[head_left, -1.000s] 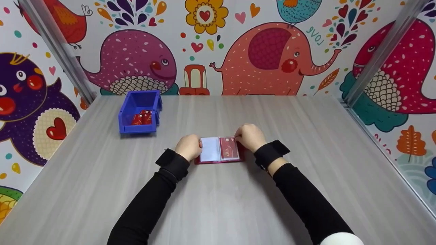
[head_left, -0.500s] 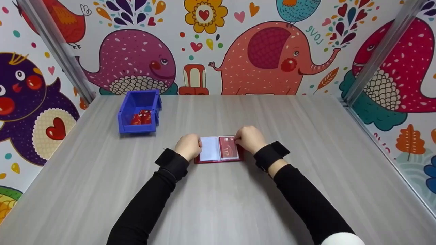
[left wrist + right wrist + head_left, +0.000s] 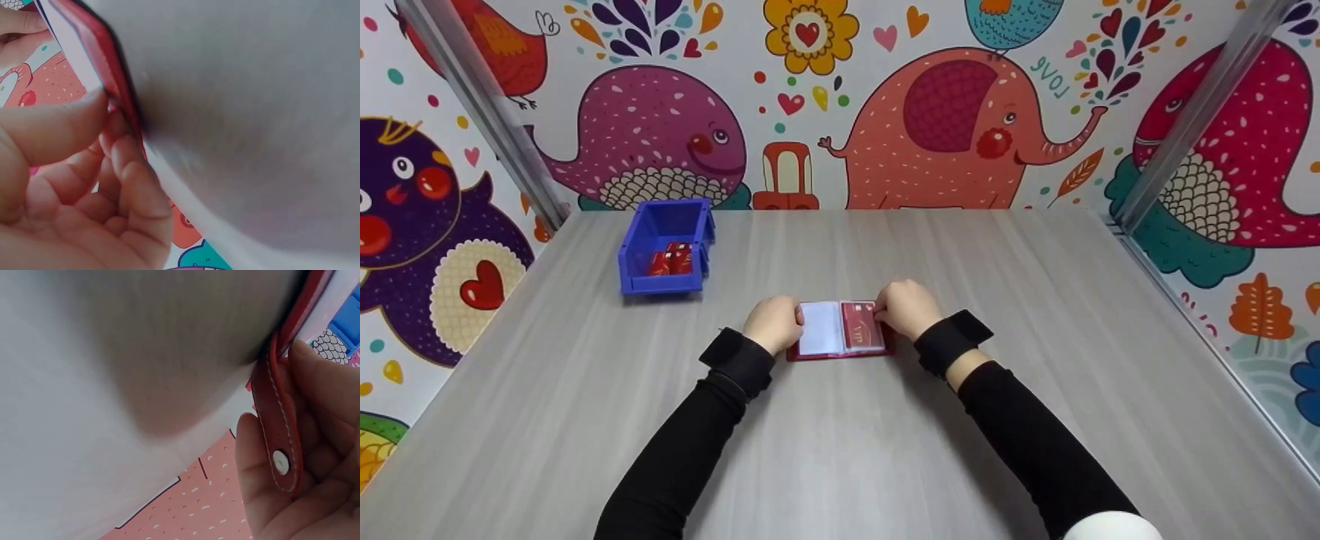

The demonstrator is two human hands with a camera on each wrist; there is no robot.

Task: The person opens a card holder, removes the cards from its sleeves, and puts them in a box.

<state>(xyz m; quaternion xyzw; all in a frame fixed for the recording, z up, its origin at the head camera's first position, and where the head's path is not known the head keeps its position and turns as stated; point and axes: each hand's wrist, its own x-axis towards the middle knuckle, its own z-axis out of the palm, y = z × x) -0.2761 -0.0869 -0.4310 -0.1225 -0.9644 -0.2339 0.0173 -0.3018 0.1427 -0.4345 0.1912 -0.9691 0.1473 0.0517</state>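
A red card holder (image 3: 841, 355) lies spread open on the table, with white or clear sleeves (image 3: 819, 328) on its left half and a red VIP card (image 3: 861, 327) on its right half. My left hand (image 3: 774, 324) pinches the left cover edge between thumb and curled fingers, also seen in the left wrist view. My right hand (image 3: 910, 307) pinches the right side near the card's upper corner. Whether the card itself is between those fingertips is hidden. In the right wrist view, a stitched strap (image 3: 277, 416) with a metal snap (image 3: 280, 462) hangs by the right fingers.
A blue bin (image 3: 661, 283) with several red cards or packets (image 3: 671, 259) stands at the back left of the grey table (image 3: 825, 450). Printed wall panels and metal posts (image 3: 1166, 120) bound the back and sides. A white round object (image 3: 1112, 526) shows at the bottom right.
My right hand has shifted slightly down and left along the card's upper corner. The left hand keeps its hold, and the card holder stays about where it was.
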